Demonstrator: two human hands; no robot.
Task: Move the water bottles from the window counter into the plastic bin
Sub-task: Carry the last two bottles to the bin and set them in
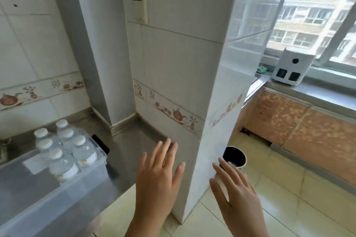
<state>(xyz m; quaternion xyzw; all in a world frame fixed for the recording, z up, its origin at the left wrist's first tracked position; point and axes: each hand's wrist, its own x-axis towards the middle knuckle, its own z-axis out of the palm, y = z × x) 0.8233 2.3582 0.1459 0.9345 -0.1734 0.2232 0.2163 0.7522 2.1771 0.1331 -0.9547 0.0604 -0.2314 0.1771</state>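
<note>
Several clear water bottles (63, 152) with white caps stand upright inside a translucent plastic bin (63, 198) at the lower left, on a grey counter. My left hand (158, 184) is held out in front of a tiled pillar, fingers spread, holding nothing. My right hand (238, 198) is out to the right of the pillar, also spread and empty. The window counter (317, 92) runs along the right under the window; no bottle shows on the part in view.
A white tiled pillar (202, 102) stands between the two hands. A white box-shaped device (290, 69) sits on the window counter. A dark round bin (234, 157) stands on the tiled floor behind the pillar. Orange-patterned cabinet doors (300, 132) lie below the window counter.
</note>
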